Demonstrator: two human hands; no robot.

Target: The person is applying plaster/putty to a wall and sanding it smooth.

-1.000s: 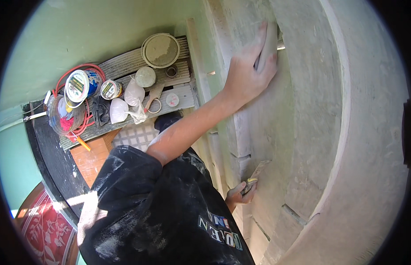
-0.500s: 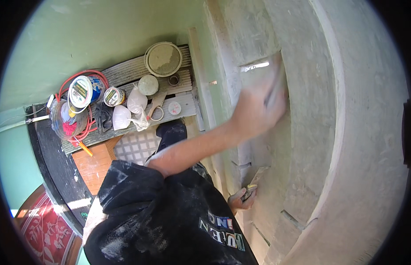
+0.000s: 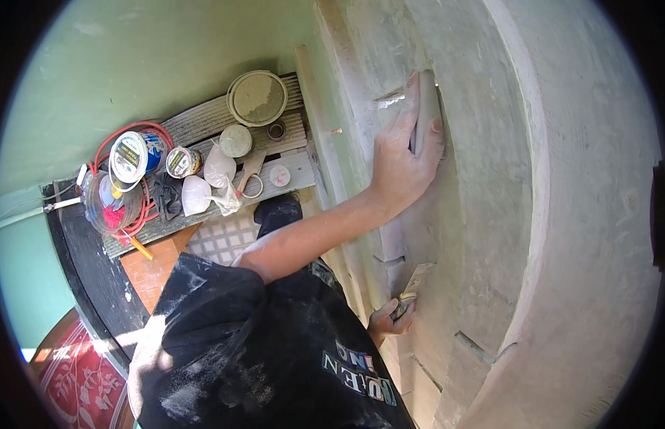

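My left hand [image 3: 402,163], dusty white, is raised against the grey-green plastered surface [image 3: 490,164]. Its fingers press what looks like a grey folded piece of sandpaper [image 3: 426,118] flat beside a narrow, bright slot [image 3: 390,100]. Lower down, my right hand [image 3: 392,319] is closed round the handle of a putty knife [image 3: 419,280]. The knife's pale blade points up and away, close to the same surface; whether it touches cannot be made out. Part of the right hand and its forearm is hidden behind my black, dust-marked shirt [image 3: 261,350].
On the left, a slatted wooden bench [image 3: 196,113] carries a large bucket [image 3: 257,98], a white-and-blue tub [image 3: 130,156], a small tin [image 3: 182,163], plastic bags of white powder [image 3: 196,194] and a red hose [image 3: 100,149]. A raised curved edge [image 3: 538,164] runs down the plastered surface.
My left hand, smeared by motion before, now shows sharply, slightly higher and further left. The right hand keeps its hold on the putty knife. The whole view has shifted a little.
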